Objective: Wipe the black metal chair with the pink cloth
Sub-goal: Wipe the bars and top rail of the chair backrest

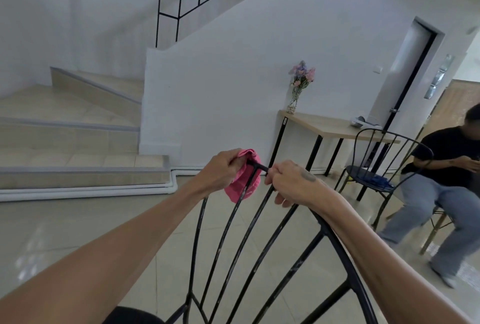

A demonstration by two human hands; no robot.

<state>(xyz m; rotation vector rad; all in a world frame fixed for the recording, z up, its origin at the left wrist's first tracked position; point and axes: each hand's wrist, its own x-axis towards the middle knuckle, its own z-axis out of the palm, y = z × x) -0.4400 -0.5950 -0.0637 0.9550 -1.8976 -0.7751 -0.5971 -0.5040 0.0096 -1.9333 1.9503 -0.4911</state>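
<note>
here, chair [249, 240] tipped close to the camera, back rods fanning upward, lower frame and seat cut off at the bottom edge; dark rounded shape in the bottom corner too cropped to name. left hand [220, 170] clenched on cloth [242, 183], bunched over the top bar, fingers buried in the folds. right hand [293, 181] gripping the same bar just beside, fingertips curled out of sight behind it. second chair [384, 165] near table [335, 127], something blue on its seat, hard to make out. vase [294, 101] on the table corner, holding flowers [302, 74]. seated person [446, 181] partly cropped at the right edge
</note>
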